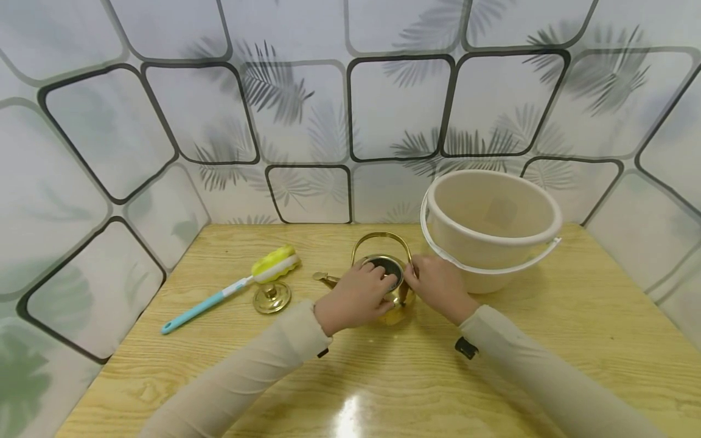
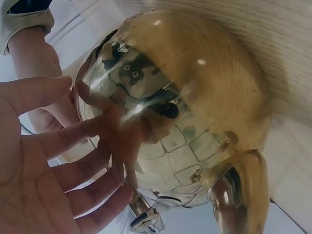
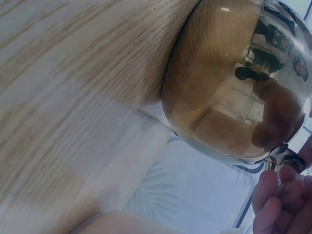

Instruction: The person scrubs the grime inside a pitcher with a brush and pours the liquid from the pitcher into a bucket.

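A shiny gold kettle point(image 1: 404, 299) with an arched handle point(image 1: 381, 235) stands upright on the table, its top uncovered and its spout pointing left. Over the kettle's round mouth lies my left hand point(image 1: 356, 296). In the left wrist view, the fingers of that hand point(image 2: 44, 170) stretch loosely across the polished body point(image 2: 214, 78) toward the rim. My right hand point(image 1: 438, 283) pinches the handle's right-hand base, and its curled fingers point(image 3: 275, 195) show there in the right wrist view. Left of the spout, the gold lid point(image 1: 272, 298) lies knob up.
A cleaning brush with a blue handle point(image 1: 199, 311) and yellow sponge head point(image 1: 272, 260) lies behind the lid at the left. At the back right stands a pale bucket point(image 1: 487, 258), close to my right hand. Patterned walls point(image 1: 402, 109) border the wooden table point(image 1: 394, 389).
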`<state>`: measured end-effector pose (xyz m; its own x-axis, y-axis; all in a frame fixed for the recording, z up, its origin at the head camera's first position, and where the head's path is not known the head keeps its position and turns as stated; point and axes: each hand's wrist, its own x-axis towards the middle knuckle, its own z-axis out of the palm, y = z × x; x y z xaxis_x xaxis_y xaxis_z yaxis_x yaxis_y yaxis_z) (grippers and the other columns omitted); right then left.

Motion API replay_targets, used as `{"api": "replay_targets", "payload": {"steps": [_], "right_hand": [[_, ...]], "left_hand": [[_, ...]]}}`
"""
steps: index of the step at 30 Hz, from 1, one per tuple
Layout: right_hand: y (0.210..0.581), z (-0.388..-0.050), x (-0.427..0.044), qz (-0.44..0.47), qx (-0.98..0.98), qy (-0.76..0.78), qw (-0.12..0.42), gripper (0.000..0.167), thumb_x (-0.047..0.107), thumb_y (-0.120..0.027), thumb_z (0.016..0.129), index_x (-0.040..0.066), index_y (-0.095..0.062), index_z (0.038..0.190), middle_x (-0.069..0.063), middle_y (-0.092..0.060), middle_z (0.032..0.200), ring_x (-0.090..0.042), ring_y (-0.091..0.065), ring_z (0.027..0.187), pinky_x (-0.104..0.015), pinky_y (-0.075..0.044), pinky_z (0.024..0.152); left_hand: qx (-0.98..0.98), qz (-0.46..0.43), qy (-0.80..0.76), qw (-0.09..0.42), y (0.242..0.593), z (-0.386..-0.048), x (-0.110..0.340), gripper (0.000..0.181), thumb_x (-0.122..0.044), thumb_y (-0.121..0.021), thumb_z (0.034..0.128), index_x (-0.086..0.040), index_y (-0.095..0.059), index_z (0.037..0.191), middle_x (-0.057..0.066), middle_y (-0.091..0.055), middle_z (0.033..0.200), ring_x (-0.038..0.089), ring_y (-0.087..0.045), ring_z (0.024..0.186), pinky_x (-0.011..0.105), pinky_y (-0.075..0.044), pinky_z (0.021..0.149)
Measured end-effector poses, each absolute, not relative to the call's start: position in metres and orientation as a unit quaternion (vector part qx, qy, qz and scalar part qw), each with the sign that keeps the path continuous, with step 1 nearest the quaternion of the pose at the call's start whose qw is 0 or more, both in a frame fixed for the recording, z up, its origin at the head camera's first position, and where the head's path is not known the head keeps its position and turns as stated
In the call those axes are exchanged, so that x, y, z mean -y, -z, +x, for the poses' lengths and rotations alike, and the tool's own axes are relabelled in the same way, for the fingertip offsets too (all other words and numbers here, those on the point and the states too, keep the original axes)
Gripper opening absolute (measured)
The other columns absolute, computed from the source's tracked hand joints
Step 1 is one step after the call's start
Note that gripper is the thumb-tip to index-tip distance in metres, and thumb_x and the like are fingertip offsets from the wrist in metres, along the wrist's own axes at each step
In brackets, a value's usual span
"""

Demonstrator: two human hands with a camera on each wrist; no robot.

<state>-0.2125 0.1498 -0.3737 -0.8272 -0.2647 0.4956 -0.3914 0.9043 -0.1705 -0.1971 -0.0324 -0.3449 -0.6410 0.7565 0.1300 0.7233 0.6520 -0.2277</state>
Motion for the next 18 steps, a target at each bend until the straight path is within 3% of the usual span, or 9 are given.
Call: {"api": "replay_targets", "payload": {"steps": [9, 18], "right_hand": [[0.3749, -0.2133, -0.1500, 0.178, 0.943, -0.133, 0.246, 0.030, 0.012, -0.055, 0.085, 0.012, -0.045, 0.056, 0.000, -0.042, 0.049, -0.013, -0.035, 0.043, -0.026, -0.031, 0.042], [0.3756, -0.2138, -0.1504, 0.182, 0.941, -0.131, 0.253, 0.032, 0.012, -0.055, 0.085, 0.012, -0.043, 0.055, 0.000, -0.041, 0.048, -0.013, -0.035, 0.043, -0.026, -0.030, 0.041]], "left_hand": [[0.905, -0.405, -0.071, 0.109, 0.3474, -0.1957, 0.0317, 0.030, -0.044, -0.057, 0.0904, -0.017, -0.061, 0.103, -0.002, -0.065, 0.088, 0.017, -0.062, 0.083, 0.038, -0.050, 0.082], [0.909, -0.399, -0.069, 0.101, 0.3508, -0.1967, 0.0308, 0.033, -0.042, -0.057, 0.0912, -0.015, -0.066, 0.106, -0.002, -0.066, 0.087, 0.016, -0.062, 0.078, 0.034, -0.051, 0.072]]}}
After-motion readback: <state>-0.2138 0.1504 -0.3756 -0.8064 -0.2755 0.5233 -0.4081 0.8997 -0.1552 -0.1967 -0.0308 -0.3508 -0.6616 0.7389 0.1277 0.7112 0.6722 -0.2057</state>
